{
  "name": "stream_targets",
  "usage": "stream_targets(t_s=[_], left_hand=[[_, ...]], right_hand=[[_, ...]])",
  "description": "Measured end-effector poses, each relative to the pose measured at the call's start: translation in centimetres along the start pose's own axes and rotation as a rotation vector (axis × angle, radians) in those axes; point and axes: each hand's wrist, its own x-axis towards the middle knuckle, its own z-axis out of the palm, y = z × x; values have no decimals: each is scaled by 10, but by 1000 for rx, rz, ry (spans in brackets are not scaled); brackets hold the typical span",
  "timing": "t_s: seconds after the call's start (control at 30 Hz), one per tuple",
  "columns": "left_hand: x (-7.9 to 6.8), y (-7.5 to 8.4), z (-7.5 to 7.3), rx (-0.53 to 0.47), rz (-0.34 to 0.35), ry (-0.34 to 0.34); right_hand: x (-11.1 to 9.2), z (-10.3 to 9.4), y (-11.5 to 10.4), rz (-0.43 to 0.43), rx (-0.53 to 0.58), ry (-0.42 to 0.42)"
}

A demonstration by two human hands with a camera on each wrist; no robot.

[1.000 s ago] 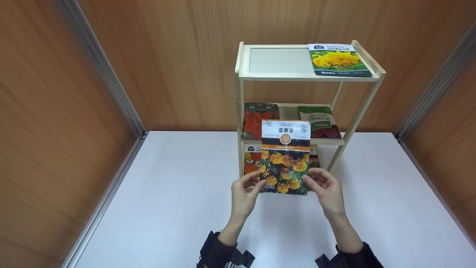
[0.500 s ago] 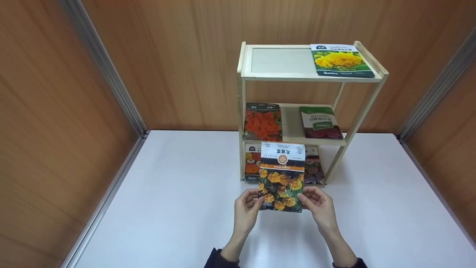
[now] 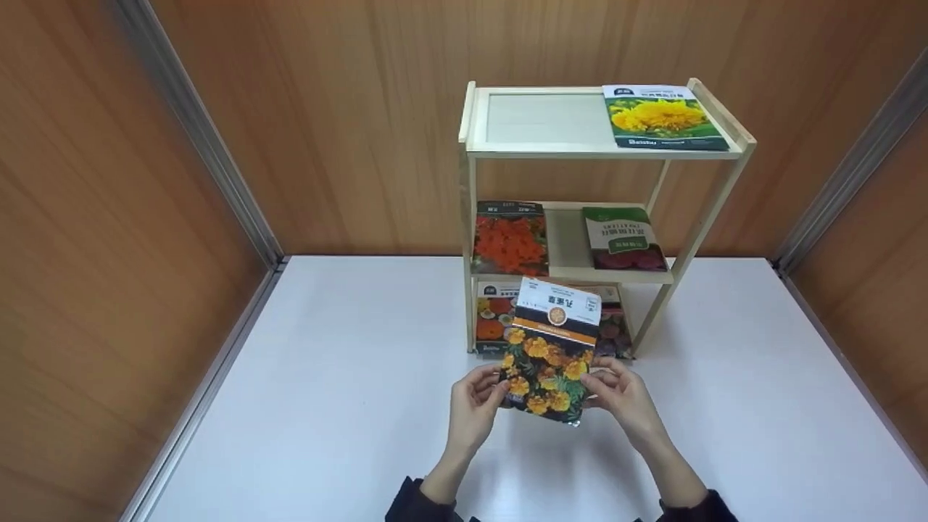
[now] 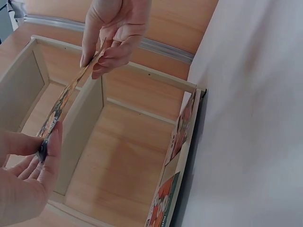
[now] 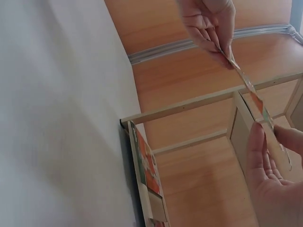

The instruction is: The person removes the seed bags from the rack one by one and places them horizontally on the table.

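Note:
A marigold seed packet [image 3: 551, 351] with a white top and orange flowers is held up in front of the shelf, slightly tilted. My left hand [image 3: 475, 406] pinches its lower left edge between thumb and fingers. On the opposite edge, my right hand [image 3: 625, 402] pinches it the same way. Both wrist views show the packet edge-on, with my left hand [image 4: 28, 175] near the camera in the left one and my right hand [image 5: 279, 175] near in the right one. Behind it stands a small wooden shelf rack [image 3: 573, 275] with three levels.
On the top level, at right, lies a yellow-flower packet [image 3: 663, 119]. The middle level bears a red-flower packet [image 3: 511, 235] and a green-topped packet [image 3: 626, 239]. Below are an orange-flower packet [image 3: 493, 322] and a partly hidden packet [image 3: 615, 326]. A white table [image 3: 348, 362] lies underneath.
Both hands have drawn the seed packet down and back toward me from the middle shelf level. The packet has since tilted, its top leaning right. Both hands keep their grip.

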Motion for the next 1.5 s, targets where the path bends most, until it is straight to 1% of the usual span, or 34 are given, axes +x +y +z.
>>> stream_targets(t_s=[0.07, 0.17, 0.33, 0.43, 0.57, 0.67, 0.77, 0.83, 0.9, 1.0, 1.13, 1.17, 1.2, 1.27, 1.3, 1.33, 1.4, 1.43, 1.5], left_hand=[[1, 2, -2, 18, 5, -27], [0, 4, -6, 38, 14, -67], [-5, 2, -9, 48, -22, -121], [-8, 0, -10, 61, -42, -149], [-9, -1, -11, 82, -37, -177], [-8, 0, -11, 100, -27, -184], [-6, -1, -11, 109, -24, -177], [-5, -3, -11, 99, -24, -164], [-3, -7, -10, 72, -34, -137], [0, -20, -7, -8, -65, -68], [2, -38, 3, -103, -111, 50], [1, -42, 6, -120, -119, 69], [1, -44, 10, -125, -126, 83], [-1, -46, 18, -144, -130, 90], [-2, -47, 21, -152, -122, 88], [-3, -48, 25, -163, -112, 85], [-5, -48, 31, -180, -80, 79], [-6, -49, 33, -189, -62, 76], [-8, -50, 36, -203, -26, 76]], right_hand=[[6, -7, -5, 27, -9, -6], [13, -18, -12, 37, -20, -11], [20, -34, -19, 13, -33, -43], [22, -39, -21, 6, -46, -73], [23, -42, -23, 6, -67, -102], [22, -43, -22, -4, -65, -108], [22, -42, -20, -8, -40, -85], [20, -41, -18, -2, -24, -49], [18, -38, -16, 6, -7, -6], [12, -33, -15, 14, 37, 61], [8, -27, -9, 8, 136, 151], [9, -26, -5, -2, 164, 169], [12, -27, 5, -42, 222, 166], [19, -28, 23, -72, 270, 183], [25, -30, 35, -85, 297, 187], [33, -33, 52, -113, 339, 178], [50, -39, 85, -141, 378, 185], [56, -40, 97, -124, 354, 222], [69, -43, 122, -141, 365, 263]])
